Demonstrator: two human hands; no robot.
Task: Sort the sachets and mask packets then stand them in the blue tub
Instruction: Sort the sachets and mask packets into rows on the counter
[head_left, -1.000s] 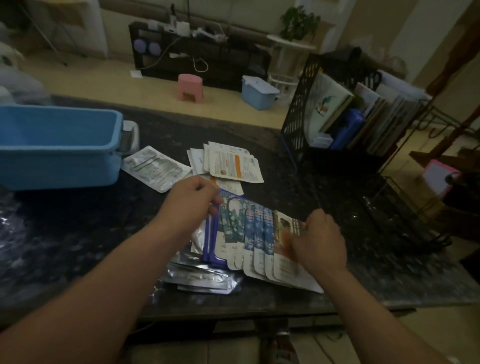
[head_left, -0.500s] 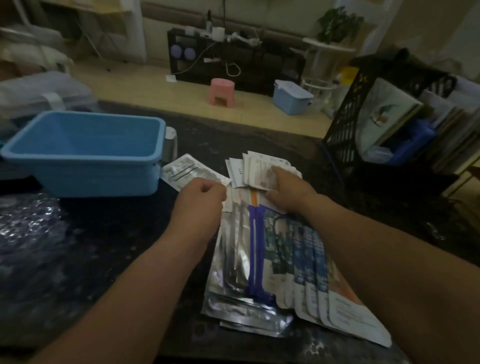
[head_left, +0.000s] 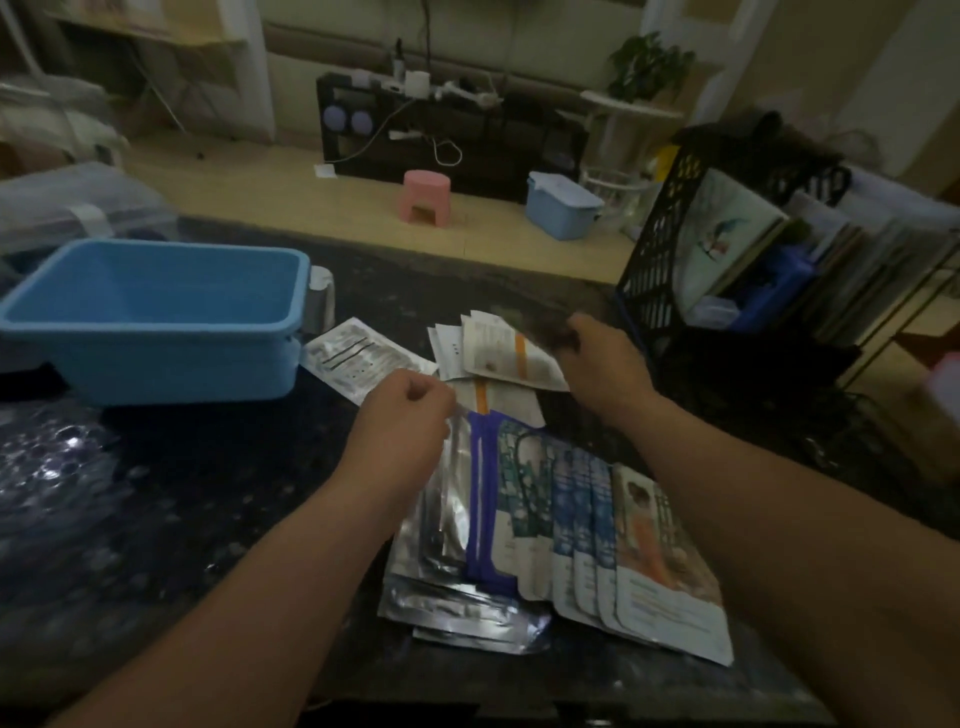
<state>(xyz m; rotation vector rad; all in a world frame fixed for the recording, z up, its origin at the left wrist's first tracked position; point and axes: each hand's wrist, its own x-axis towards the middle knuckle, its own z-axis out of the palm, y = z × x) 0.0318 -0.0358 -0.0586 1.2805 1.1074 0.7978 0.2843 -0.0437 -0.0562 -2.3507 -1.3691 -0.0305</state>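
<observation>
1. Head view: looks down on a dark table (head_left: 208, 493), with the blue tub (head_left: 156, 358) at the far left and nothing to see inside it.
2. Grips the top of the mask packets (head_left: 582, 519) with the left hand (head_left: 400, 421), fingers curled in tight. Hard to be sure of the pinch, with the fingertips hidden.
3. Pinches one corner of a white sachet (head_left: 511, 356) with the right hand (head_left: 597, 364), thumb and fingers closed on it, just above a small pile of white sachets (head_left: 449, 348).
4. Leaves the mask packets fanned out near the front edge, on top of some silver foil packets (head_left: 457, 608), well apart from the tub.
5. Could drop the white sachet: held by one corner only, and thin and slippery.
6. Could drag the pile along with it and mix up the sorting.
7. Could bump the fan with the right arm, which hangs right over it, and push packets off the front edge.
8. Could forget the silver sachet (head_left: 358, 358) lying just beside the tub.
9. May flop over in the tub, being so bendy, if stood up with too much room.
</observation>
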